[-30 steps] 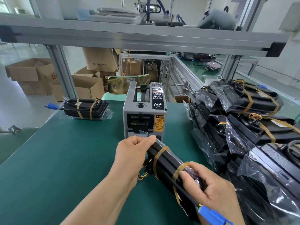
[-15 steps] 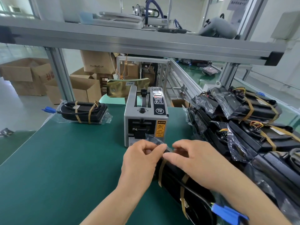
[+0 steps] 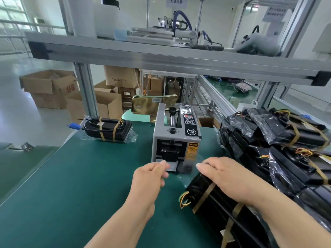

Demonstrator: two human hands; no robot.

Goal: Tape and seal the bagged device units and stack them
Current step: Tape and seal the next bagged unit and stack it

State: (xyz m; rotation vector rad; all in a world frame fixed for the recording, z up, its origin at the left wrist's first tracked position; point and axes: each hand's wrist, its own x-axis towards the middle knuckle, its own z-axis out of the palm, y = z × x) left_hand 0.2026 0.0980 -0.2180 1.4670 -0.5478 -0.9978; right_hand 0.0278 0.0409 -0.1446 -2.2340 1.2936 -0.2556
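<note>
The bagged device unit (image 3: 213,204), black with tan bands, lies on the green table (image 3: 71,176) in front of the person, a little to the right. The right hand (image 3: 225,178) lies flat on its far end and presses the bag down. The left hand (image 3: 150,176) pinches a clear tape strip (image 3: 171,167) at the mouth of the grey tape dispenser (image 3: 176,140). A pile of bagged units (image 3: 286,140) is at the right, and a single unit (image 3: 107,129) lies far left.
</note>
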